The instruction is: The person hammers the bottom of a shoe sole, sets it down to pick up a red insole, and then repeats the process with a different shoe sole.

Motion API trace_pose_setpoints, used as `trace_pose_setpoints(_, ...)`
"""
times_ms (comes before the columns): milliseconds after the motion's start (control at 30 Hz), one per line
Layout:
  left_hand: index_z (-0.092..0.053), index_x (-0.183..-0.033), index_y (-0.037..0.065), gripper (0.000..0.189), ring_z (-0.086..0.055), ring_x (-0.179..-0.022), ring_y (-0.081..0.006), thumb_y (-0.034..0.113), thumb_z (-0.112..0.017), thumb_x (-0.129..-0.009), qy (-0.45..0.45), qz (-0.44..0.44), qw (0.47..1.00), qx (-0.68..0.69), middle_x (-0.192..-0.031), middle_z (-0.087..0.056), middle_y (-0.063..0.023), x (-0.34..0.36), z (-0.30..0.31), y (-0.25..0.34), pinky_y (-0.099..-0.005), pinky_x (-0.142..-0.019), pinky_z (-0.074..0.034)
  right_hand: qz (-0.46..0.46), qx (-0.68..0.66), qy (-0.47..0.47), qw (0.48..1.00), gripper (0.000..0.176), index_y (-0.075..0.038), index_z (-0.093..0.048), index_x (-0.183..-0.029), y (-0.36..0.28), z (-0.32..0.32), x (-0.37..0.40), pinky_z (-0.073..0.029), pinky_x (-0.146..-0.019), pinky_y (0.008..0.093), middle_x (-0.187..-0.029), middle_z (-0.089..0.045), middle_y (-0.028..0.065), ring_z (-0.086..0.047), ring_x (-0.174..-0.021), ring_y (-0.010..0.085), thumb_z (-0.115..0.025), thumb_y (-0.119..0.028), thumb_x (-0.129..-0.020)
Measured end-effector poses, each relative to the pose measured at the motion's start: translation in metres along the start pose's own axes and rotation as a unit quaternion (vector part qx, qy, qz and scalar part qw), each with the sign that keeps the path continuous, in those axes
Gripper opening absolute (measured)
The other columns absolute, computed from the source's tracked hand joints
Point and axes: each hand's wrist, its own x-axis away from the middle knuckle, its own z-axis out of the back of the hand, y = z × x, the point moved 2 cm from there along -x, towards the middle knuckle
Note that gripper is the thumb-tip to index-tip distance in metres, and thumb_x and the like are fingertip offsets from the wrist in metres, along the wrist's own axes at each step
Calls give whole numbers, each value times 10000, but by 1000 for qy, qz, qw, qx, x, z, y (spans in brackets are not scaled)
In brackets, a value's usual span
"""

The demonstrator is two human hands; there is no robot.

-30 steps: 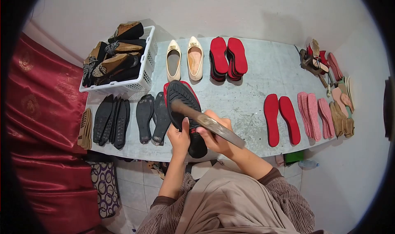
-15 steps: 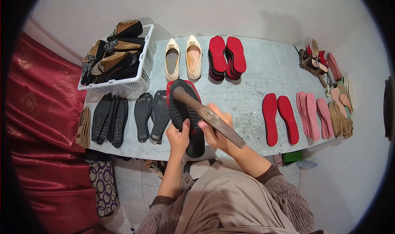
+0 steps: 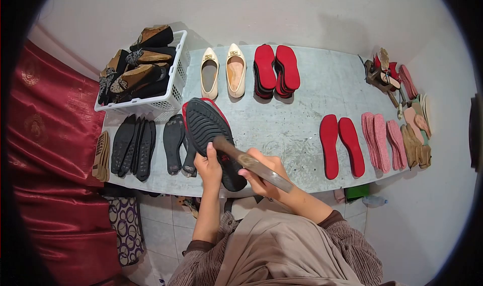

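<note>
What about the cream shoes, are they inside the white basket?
No, the cream shoes stand on the table, to the right of the white basket.

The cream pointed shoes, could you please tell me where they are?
In the head view, the shoes stand on the far side of the pale table, right of the white plastic basket and left of the red-topped sole stacks.

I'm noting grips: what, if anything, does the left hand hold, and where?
The left hand holds the black ribbed sole by its side edge, near mid-length.
</note>
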Motion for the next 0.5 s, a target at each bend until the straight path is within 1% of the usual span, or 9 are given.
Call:
trace_pose_setpoints(67, -576, -979, -67, 307, -551, -811, -121, 217, -468, -930, 36, 0, 999, 15, -911, -621, -76, -6, -1, 5, -254, -743, -436, 12, 13, 3, 1000, 278, -50, -518, -888, 3, -3, 4, -430, -437, 339, -586, -533, 99, -574, -514, 285, -671, -252, -775)
trace_pose_setpoints(100, -576, -979, -67, 307, -551, -811, -121, 217, -468, -930, 33, -2, 999, 15, -911, -621, -76, -8, 0, 10, -254, -743, -436, 24, 28, 5, 999, 287, -50, -513, -876, 5, -6, 6, -428, -430, 340, -579, -531, 94, -570, -501, 282, -676, -261, -769)
trace_pose_setpoints(133, -574, -982, -68, 309, -550, -810, -120, 218, -468, -931, 38, 11, 999, 32, -911, -620, -79, -10, 1, 14, -251, -741, -435, 42, -5, 30, 999, 305, -57, -501, -843, 6, -7, 9, -425, -421, 340, -574, -525, 86, -563, -490, 273, -682, -288, -760)
trace_pose_setpoints(167, -572, -986, -69, 311, -550, -810, -119, 220, -468, -931, 45, 26, 998, 48, -912, -619, -81, -10, 4, 15, -248, -739, -435, 41, -4, 29, 999, 305, -57, -501, -843, 6, -7, 12, -425, -421, 340, -574, -525, 86, -563, -490, 273, -682, -288, -760)
trace_pose_setpoints(233, -575, -963, -72, 312, -550, -795, -118, 221, -472, -929, 48, 12, 997, 53, -896, -619, -79, -12, 7, 14, -246, -727, -436, 21, 16, -28, 999, 306, -64, -494, -816, 2, -9, 14, -421, -414, 336, -575, -524, 85, -556, -480, 266, -687, -293, -754)
trace_pose_setpoints(300, -576, -949, -76, 317, -550, -793, -120, 224, -477, -928, 29, -27, 999, -36, -894, -616, -80, -13, 9, 16, -246, -725, -437, 28, 29, -47, 998, 304, -64, -495, -818, 3, -10, 18, -417, -410, 334, -579, -526, 83, -555, -480, 267, -687, -291, -754)
trace_pose_setpoints(367, -577, -948, -79, 321, -551, -797, -121, 226, -478, -928, 40, -33, 999, -12, -896, -617, -81, -15, 9, 16, -247, -727, -436, 38, 44, -62, 996, 302, -65, -495, -820, 3, -10, 19, -413, -406, 332, -583, -527, 82, -553, -480, 267, -686, -289, -753)
trace_pose_setpoints(433, -577, -946, -82, 325, -551, -800, -122, 228, -479, -928, 52, -28, 998, 9, -898, -617, -82, -11, 13, 12, -248, -729, -436, 52, -28, -62, 996, 289, -64, -495, -822, -3, -7, 25, -411, -406, 334, -582, -529, 81, -551, -483, 272, -677, -280, -760)
trace_pose_setpoints(500, -568, -987, -81, 325, -550, -834, -127, 225, -479, -928, 48, 7, 999, 10, -942, -611, -89, -14, 17, 9, -254, -756, -435, 38, -36, -81, 995, 272, -61, -495, -819, -2, -7, 25, -412, -406, 339, -569, -525, 82, -547, -475, 278, -668, -264, -767)
